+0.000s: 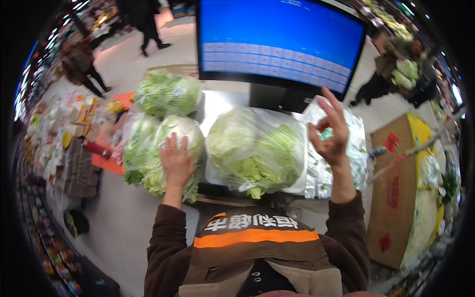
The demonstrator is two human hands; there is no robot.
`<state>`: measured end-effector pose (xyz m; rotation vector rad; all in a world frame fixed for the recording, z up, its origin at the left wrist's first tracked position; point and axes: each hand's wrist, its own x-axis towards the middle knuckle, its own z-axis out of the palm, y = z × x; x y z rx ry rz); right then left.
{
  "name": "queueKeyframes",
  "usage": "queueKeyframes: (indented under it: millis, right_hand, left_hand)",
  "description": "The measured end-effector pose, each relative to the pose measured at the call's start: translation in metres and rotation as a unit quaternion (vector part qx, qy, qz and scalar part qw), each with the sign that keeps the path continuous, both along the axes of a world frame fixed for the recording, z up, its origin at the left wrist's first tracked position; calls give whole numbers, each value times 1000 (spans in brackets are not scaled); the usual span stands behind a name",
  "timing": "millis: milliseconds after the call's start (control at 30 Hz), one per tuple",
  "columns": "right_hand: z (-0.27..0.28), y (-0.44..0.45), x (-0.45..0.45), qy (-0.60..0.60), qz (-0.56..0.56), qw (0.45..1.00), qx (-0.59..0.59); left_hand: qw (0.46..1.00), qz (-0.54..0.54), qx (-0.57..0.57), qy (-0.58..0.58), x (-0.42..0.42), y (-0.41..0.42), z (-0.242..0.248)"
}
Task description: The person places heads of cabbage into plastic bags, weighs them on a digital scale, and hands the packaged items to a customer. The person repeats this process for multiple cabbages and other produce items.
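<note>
Spread flat, my left hand (177,159) rests on top of a pale cabbage (182,128) at the left of the counter. Just left of it is another bagged leafy green (139,143), and a bagged lettuce (167,92) lies behind. A large clear plastic bag of cabbage and lettuce (256,148) sits on a weighing scale (210,174) between my hands. My right hand (332,133) is raised with its index finger extended, holding nothing. Its fingertip overlaps the lower right of a monitor (278,44); I cannot tell whether it touches.
Silvery plastic sheeting (356,148) covers the counter's right part. A cardboard-sided bin (389,200) stands further right, and packaged goods (63,126) are piled at the left. One person (402,70) carries greens at the right; two others (143,18) are at the upper left.
</note>
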<state>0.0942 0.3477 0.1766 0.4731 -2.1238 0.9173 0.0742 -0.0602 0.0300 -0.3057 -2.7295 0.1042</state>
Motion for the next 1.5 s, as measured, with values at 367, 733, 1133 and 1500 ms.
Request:
queueKeyframes:
  millis: [367,733,1133,1500]
  right_hand:
    - [31,-53,-33,-36,118,992,39]
    - [35,-75,-61,27,128,988,85]
    - [80,-86,-120,23,-2,990,136]
    - [-62,8,-34,-264,-57,936,-225]
  left_hand:
    - [999,-6,27,28,1,2,-3]
    - [999,-2,44,21,1,0,-2]
    - [999,-7,40,16,2,0,-2]
    - [999,-10,14,37,-2,1,-9]
